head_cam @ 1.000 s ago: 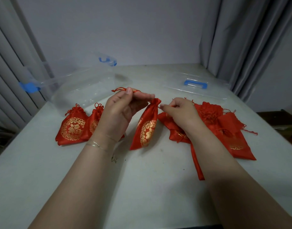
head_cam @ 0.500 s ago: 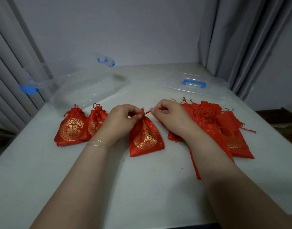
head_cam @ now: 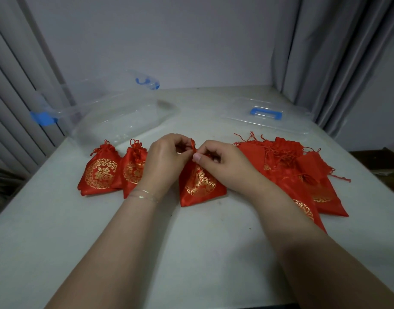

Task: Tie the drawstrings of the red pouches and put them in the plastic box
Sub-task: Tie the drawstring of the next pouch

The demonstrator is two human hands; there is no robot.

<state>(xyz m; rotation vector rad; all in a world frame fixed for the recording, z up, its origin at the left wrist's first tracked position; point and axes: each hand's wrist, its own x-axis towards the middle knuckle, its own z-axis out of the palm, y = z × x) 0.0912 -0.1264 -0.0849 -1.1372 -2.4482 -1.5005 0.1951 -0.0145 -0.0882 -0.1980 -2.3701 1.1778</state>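
A red pouch with gold print (head_cam: pixel 200 186) lies flat on the white table in the middle. My left hand (head_cam: pixel 165 159) and my right hand (head_cam: pixel 222 161) meet over its gathered mouth, both pinching its red drawstring (head_cam: pixel 192 144). Two tied red pouches (head_cam: pixel 100 172) (head_cam: pixel 133 170) sit side by side to the left. A heap of several red pouches (head_cam: pixel 287 161) with loose strings lies to the right, partly under my right forearm. The clear plastic box (head_cam: pixel 115 117) with blue latches stands open at the back left, with no pouch in it.
The box's clear lid (head_cam: pixel 267 114) with a blue handle lies flat at the back right. Grey curtains hang at the left and right sides. The table's right edge drops off beyond the heap of pouches.
The pouch was held up in the air between my hands, then came down flat on the table. My hands have drawn together over its mouth, fingers working the drawstring.
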